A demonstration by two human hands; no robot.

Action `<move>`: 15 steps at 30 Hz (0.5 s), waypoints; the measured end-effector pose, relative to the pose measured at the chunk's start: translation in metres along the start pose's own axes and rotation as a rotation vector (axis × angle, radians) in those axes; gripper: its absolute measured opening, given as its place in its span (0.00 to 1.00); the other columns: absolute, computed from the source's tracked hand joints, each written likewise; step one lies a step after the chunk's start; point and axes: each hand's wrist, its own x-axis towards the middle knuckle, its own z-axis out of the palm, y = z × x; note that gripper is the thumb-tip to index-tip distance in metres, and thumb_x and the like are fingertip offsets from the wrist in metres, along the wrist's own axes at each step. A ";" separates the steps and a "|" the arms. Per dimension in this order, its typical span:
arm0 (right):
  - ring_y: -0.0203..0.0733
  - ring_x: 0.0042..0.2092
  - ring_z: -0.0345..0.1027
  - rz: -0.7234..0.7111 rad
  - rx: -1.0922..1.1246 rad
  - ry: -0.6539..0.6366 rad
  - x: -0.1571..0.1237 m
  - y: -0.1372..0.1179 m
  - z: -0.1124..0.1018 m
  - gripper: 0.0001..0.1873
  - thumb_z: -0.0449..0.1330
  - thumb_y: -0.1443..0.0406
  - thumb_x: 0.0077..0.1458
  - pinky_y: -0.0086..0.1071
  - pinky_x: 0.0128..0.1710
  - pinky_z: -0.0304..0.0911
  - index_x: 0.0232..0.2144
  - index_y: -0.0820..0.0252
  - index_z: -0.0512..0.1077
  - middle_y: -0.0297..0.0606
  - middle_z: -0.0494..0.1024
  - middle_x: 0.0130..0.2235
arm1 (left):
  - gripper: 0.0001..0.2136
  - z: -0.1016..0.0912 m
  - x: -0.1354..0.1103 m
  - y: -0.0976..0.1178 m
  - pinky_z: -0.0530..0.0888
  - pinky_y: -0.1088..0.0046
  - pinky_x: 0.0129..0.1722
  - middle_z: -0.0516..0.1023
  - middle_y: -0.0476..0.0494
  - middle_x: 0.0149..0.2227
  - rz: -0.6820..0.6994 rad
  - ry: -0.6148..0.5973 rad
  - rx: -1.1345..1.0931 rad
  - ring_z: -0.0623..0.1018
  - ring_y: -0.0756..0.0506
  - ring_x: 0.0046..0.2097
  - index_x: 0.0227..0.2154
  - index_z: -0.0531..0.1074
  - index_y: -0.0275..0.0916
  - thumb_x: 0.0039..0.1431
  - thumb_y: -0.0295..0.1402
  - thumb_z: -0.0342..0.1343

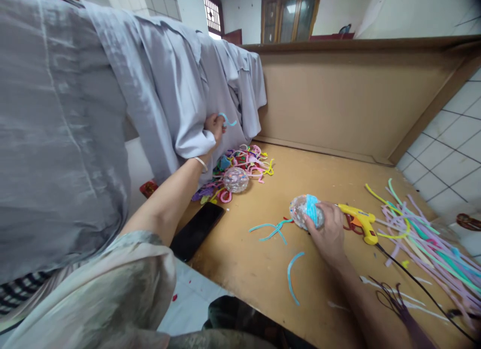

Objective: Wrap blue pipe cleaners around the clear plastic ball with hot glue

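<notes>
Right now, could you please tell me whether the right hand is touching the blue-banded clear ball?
Touching: the head view shows the right hand with its fingers and thumb against the blue-banded clear ball.

Two bare hands showed, a left hand [215, 127] and a right hand [327, 228], with one bracelet [202, 163]. There were two clear globes, one left [236, 180], one right [298, 212]; one yellow glue gun [358, 220]; one black smartphone [198, 231]; one held blue pipe cleaner [230, 123]; one loose blue pipe cleaner [289, 277] near; and two large heaps, one far left [246, 161], one right [432, 246], their strands uncountable.
</notes>
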 end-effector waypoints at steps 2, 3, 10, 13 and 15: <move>0.55 0.51 0.65 -0.014 -0.021 0.012 0.001 -0.001 -0.001 0.19 0.57 0.54 0.59 0.48 0.50 0.62 0.46 0.60 0.69 0.51 0.72 0.49 | 0.09 -0.001 -0.014 0.011 0.65 0.77 0.29 0.69 0.53 0.24 0.035 -0.052 0.043 0.68 0.54 0.27 0.36 0.74 0.33 0.64 0.30 0.50; 0.55 0.52 0.65 -0.026 -0.032 0.013 0.001 -0.002 -0.001 0.19 0.57 0.54 0.59 0.48 0.50 0.62 0.46 0.60 0.69 0.52 0.73 0.51 | 0.09 -0.002 -0.025 0.015 0.66 0.77 0.31 0.69 0.53 0.23 0.126 -0.125 0.106 0.68 0.53 0.27 0.34 0.75 0.33 0.63 0.30 0.51; 0.52 0.48 0.69 -0.018 -0.030 -0.031 0.003 -0.003 -0.004 0.19 0.57 0.54 0.59 0.45 0.50 0.62 0.46 0.60 0.70 0.48 0.78 0.48 | 0.09 -0.007 -0.174 0.002 0.70 0.73 0.38 0.76 0.45 0.29 0.527 -0.848 0.381 0.74 0.48 0.34 0.31 0.79 0.36 0.57 0.24 0.53; 0.52 0.48 0.69 -0.008 -0.027 -0.034 0.003 -0.002 -0.003 0.19 0.57 0.53 0.59 0.46 0.50 0.63 0.47 0.60 0.70 0.48 0.78 0.48 | 0.11 -0.008 -0.231 -0.007 0.72 0.74 0.39 0.79 0.41 0.33 0.451 -1.077 0.307 0.76 0.48 0.36 0.36 0.79 0.35 0.59 0.23 0.51; 0.53 0.49 0.68 -0.009 -0.022 -0.029 0.002 -0.001 -0.003 0.20 0.57 0.53 0.59 0.46 0.50 0.63 0.47 0.60 0.70 0.48 0.78 0.48 | 0.15 -0.010 -0.250 -0.006 0.73 0.72 0.46 0.79 0.40 0.41 0.450 -1.229 0.243 0.77 0.47 0.44 0.44 0.77 0.37 0.59 0.21 0.49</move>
